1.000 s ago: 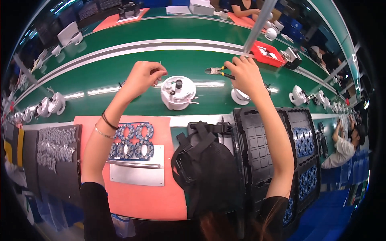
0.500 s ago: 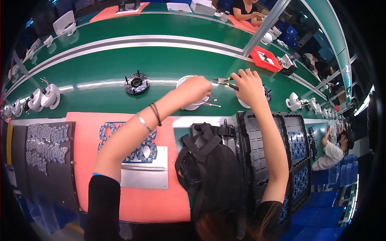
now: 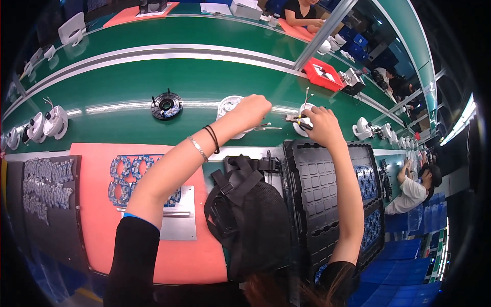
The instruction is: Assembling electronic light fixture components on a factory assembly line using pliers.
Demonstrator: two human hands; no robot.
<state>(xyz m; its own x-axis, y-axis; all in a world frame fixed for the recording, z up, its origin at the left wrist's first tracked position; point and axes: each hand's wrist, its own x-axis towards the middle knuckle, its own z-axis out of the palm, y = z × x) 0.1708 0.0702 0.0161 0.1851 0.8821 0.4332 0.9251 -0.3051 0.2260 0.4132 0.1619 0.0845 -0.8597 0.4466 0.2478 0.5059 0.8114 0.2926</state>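
My left hand is closed, fingertips turned away, just right of a white round housing on the green bench; whatever it grips is hidden. Thin wires stick out from that housing, below the hand. In my right hand is a pair of pliers with black and yellow handles, jaws pointing left toward my left hand. Behind the pliers stands a second white housing, partly covered, with wires rising from its top. Farther left lies a black ring-shaped part with upright posts.
Nearer me are a pink mat with blue circuit boards and a metal plate, a black backpack, and black trays. A red bin sits at the back right. Other people work across and to the right.
My right hand has come nearer and lower with the pliers, uncovering the second white housing's wires. My left hand stays closed beside the first housing. The whole view has shifted slightly.
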